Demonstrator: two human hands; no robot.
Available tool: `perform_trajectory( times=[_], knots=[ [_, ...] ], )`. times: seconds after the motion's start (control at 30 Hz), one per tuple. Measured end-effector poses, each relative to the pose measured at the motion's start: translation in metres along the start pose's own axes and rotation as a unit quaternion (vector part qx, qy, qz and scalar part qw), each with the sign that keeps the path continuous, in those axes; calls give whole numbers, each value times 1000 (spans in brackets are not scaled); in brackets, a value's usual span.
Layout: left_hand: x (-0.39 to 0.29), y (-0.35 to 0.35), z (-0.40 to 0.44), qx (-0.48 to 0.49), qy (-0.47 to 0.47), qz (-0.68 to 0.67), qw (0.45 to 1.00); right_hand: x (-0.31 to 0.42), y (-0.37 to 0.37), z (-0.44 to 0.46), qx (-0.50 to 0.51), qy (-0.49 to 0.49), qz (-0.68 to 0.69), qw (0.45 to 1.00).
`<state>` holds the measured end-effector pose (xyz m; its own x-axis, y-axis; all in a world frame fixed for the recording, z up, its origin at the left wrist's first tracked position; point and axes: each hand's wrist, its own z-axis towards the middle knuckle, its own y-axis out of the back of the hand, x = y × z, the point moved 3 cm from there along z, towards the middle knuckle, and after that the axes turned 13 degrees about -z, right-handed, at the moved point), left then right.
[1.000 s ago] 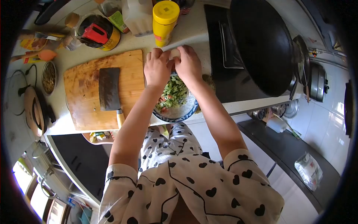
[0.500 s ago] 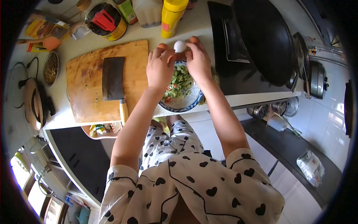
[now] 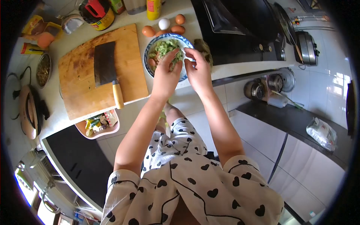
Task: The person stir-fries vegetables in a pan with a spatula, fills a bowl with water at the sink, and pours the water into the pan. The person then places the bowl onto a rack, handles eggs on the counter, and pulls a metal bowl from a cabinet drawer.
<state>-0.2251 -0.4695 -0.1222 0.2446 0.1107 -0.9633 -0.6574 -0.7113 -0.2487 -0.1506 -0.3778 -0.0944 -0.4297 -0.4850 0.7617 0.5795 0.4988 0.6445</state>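
Above the near side of a blue-and-white bowl [image 3: 146, 53], my left hand [image 3: 167, 77] and my right hand [image 3: 198, 73] face each other with curled fingers apart. I see nothing held in either one. Chopped green vegetables [image 3: 163, 48] with some pinkish-orange bits lie in the bowl, partly hidden by my left fingers. Just behind the bowl rest a white egg [image 3: 164, 24] and several brown eggs [image 3: 149, 31], one of them partly covered by the bowl's rim.
A cleaver [image 3: 104, 63] lies on the wooden cutting board [image 3: 129, 75] to the left. Beneath its front edge is a pink bin [image 3: 116, 127] with scraps. The black wok [image 3: 240, 18] occupies the cooktop at right. A yellow container [image 3: 153, 9] stands behind the eggs.
Both hands have drawn back from the eggs to the near side of the bowl, leaving the eggs uncovered on the counter. The camera view has shifted too.
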Motion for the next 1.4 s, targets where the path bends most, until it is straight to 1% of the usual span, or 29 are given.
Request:
perform_trajectory(
  times=[0.07,0.17,0.27,0.3,0.37,0.4,0.47,0.53,0.57,0.6,0.63,0.67,0.7,0.8,0.83,0.9,0.93,1.0,1.13,1.17,1.3,1.4],
  knots=[
    [0,-14,-14,20,32,0,999,-10,6,-14,-12,-13,7,1000],
    [8,-32,-26,21,36,-9,999,-24,22,-27,-32,-38,10,999],
    [6,-53,-38,20,-72,46,996,-43,42,-31,-65,-61,17,996],
    [6,-63,-40,28,-92,68,993,-54,49,-30,-75,-68,29,994],
    [9,-87,-43,36,-33,73,996,-88,63,-30,-100,-75,34,992],
    [14,-101,-44,39,-1,74,996,-103,68,-31,-91,-84,47,991],
    [43,-132,-44,43,1,90,995,-135,87,-31,-72,-101,71,990],
    [70,-170,-41,42,-9,86,995,-165,107,-31,-64,-106,47,991],
    [85,-188,-43,29,34,87,995,-182,118,-33,-51,-108,26,992],
    [98,-208,-43,18,38,75,996,-200,130,-34,-44,-110,7,993],
    [114,-228,-41,9,39,63,997,-219,140,-34,-34,-120,23,992],
    [130,-246,-40,-1,44,51,998,-238,150,-32,-30,-116,10,993],
    [140,-264,-38,-4,70,39,997,-257,160,-31,-24,-115,-5,993],
    [174,-303,-35,-31,62,64,996,-302,187,-26,11,-123,-39,992],
    [178,-311,-35,-40,41,95,994,-314,193,-24,24,-128,-45,990],
    [181,-323,-33,-62,53,122,989,-329,198,-19,35,-126,-44,990],
    [183,-327,-33,-73,60,136,986,-334,200,-20,51,-160,-20,986],
    [196,-328,-28,-85,32,164,982,-336,201,-20,75,-229,31,970],
    [203,-328,-20,-93,14,233,968,-349,201,-21,70,-208,13,975],
    [204,-328,-21,-91,16,244,965,-362,195,-24,36,-172,21,984],
    [204,-332,-26,-96,24,269,958,-353,198,-29,6,-115,-29,993],
    [206,-333,-37,-99,33,261,960,-357,198,-36,23,-152,-24,988]
  ],
)
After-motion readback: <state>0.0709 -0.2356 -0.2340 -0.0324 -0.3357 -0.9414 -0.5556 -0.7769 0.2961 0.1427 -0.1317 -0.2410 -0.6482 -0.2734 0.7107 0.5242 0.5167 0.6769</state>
